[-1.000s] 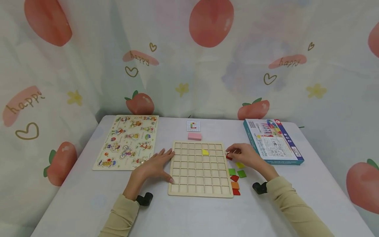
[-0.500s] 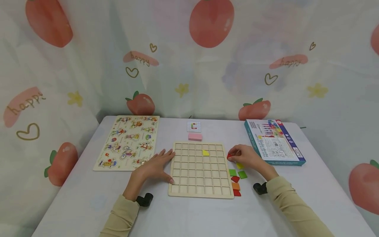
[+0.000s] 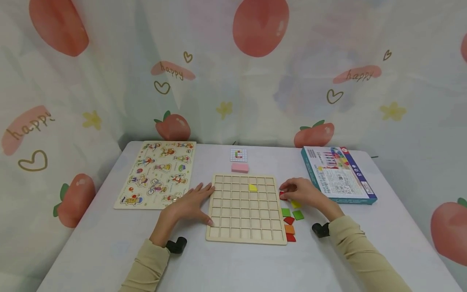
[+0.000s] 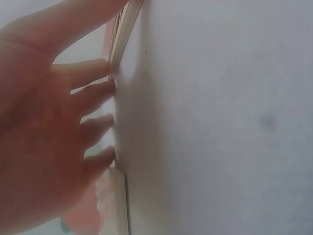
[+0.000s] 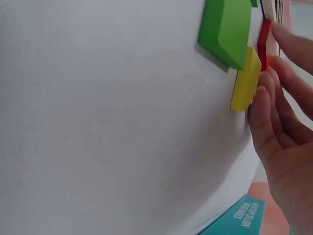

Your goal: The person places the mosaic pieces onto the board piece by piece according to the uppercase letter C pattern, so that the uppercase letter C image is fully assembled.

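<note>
A wooden grid board (image 3: 246,235) lies in the middle of the table, with one yellow tile (image 3: 253,187) in an upper cell. My left hand (image 3: 189,205) rests with fingers spread along the board's left edge; the left wrist view shows the left hand (image 4: 44,107) from the palm side. Just off the board's right edge, my right hand (image 3: 300,191) pinches a red tile (image 5: 264,44) between thumb and fingers. Close by its fingertips lie a second yellow tile (image 5: 246,81) and a green tile (image 5: 227,34).
Green, red and orange tiles (image 3: 289,229) lie along the board's right side. Behind the board are a pink block (image 3: 240,168) and a small pattern card (image 3: 238,155). A picture puzzle board (image 3: 157,176) lies at left, a flat box (image 3: 337,174) at right.
At the board's right edge, the red tile in my right fingers has shifted and turned slightly. My left hand has stayed against the board.
</note>
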{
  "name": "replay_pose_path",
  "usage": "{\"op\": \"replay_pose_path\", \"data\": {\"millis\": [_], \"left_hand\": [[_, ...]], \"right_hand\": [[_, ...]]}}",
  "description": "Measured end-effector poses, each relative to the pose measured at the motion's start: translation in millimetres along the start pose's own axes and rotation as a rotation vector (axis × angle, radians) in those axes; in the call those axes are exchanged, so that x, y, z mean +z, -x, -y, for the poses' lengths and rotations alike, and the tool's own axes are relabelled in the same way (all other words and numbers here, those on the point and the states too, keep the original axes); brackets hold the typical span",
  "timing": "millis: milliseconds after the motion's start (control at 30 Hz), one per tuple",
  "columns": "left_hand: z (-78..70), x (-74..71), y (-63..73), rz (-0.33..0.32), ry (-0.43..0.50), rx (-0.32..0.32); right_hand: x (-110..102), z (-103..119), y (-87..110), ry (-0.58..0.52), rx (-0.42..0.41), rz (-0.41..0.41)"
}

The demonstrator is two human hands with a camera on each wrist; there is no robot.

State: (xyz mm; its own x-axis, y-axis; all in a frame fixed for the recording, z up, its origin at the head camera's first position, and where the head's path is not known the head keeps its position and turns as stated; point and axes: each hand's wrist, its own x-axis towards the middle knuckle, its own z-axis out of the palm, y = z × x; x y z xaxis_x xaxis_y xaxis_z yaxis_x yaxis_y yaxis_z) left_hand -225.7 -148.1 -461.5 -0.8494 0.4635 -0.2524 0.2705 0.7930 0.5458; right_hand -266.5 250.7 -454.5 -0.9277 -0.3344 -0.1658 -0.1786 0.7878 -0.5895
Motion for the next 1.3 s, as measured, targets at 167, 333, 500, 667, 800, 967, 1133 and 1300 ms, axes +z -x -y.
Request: {"op": "replay_pose_path", "data": {"millis": [167,333,500,667,800,967,1133,1300], "left_hand": [[-0.8,-0.2,-0.1,0.007,-0.003,-0.009],[-0.7,0.4,-0.9,0.004,0.004,0.003],[-0.4,1.0,-0.9,0.001,0.007,0.002],[-2.1,0.0,-0.3,0.000,0.009,0.004],[-2.5,-0.4,-0.2,0.002,0.005,0.005],[-2.9,-1.6,1.4,0.005,0.020,0.011],[-3.3,-2.3,1.4,0.002,0.028,0.021],[-1.6,-1.3,-0.3,0.003,0.028,0.014]], "right_hand": [[-3,0,1.6,-0.007,-0.025,0.020],[-2,2,2.3,-0.030,-0.017,0.004],[-3,5,0.7,-0.048,-0.044,-0.049],[-3,8,-2.5,-0.078,-0.075,-0.094],[1,12,-6.4,-0.095,-0.086,-0.091],[8,21,-11.8,-0.111,-0.071,-0.078],[13,30,-17.8,-0.142,-0.091,-0.056],[18,40,-23.6,-0.157,-0.138,-0.046]]}}
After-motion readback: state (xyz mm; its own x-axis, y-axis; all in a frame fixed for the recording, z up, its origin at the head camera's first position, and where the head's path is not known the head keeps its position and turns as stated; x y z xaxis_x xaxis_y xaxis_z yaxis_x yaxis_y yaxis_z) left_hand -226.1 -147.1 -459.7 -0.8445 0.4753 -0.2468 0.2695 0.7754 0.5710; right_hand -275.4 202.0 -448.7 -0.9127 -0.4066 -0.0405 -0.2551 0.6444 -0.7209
